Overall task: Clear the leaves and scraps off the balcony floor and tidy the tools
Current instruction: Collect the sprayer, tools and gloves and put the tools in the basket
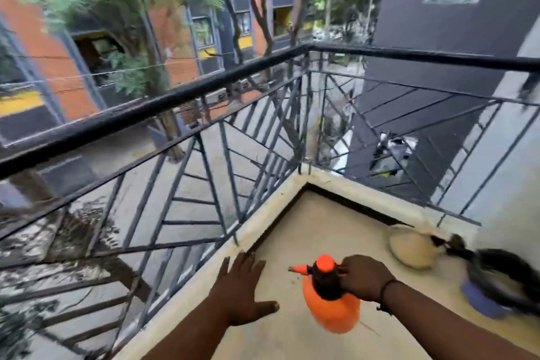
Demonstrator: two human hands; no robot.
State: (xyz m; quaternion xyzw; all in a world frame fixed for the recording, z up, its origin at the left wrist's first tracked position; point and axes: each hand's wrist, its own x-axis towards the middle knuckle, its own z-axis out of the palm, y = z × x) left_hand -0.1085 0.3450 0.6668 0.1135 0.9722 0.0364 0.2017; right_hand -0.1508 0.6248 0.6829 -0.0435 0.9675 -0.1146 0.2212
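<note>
An orange spray bottle (333,311) with a black pump head and orange nozzle is above the pale balcony floor (327,222). My right hand (365,278) grips its black handle from the right. My left hand (242,289) is spread flat with straight fingers, left of the bottle, near the floor's raised edge, holding nothing. I cannot tell whether the bottle rests on the floor or hangs just above it.
A black metal railing (204,90) runs along the left and far sides, meeting at the corner. By the right wall lie a cream rounded object (412,248) and a dark, blurred bundle on a blue base (485,305). Street and trees below.
</note>
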